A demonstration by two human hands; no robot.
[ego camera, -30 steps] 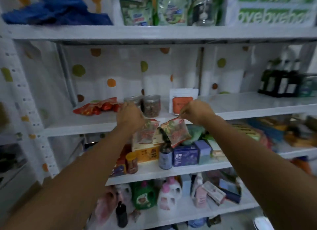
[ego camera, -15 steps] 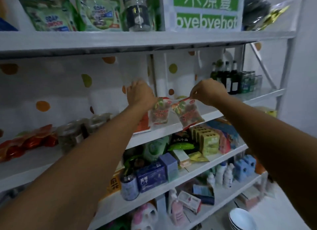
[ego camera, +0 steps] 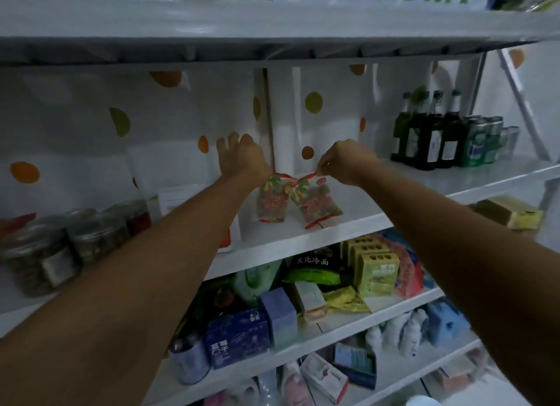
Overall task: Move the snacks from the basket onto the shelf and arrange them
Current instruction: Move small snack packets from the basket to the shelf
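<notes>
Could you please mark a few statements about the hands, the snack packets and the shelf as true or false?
1. The right hand pinches the top edge of a snack packet. True.
2. Both hands are empty. False: the right hand holds one packet, and a second snack packet hangs under the left hand, though that grip is hidden.
3. Dark bottles stand on the same shelf, to the right of the packets. True.
4. The packets lie flat on the bottom shelf. False: they are upright at the shelf with the bottles.
5. Lidded jars stand to the left of the packets. True.
</notes>
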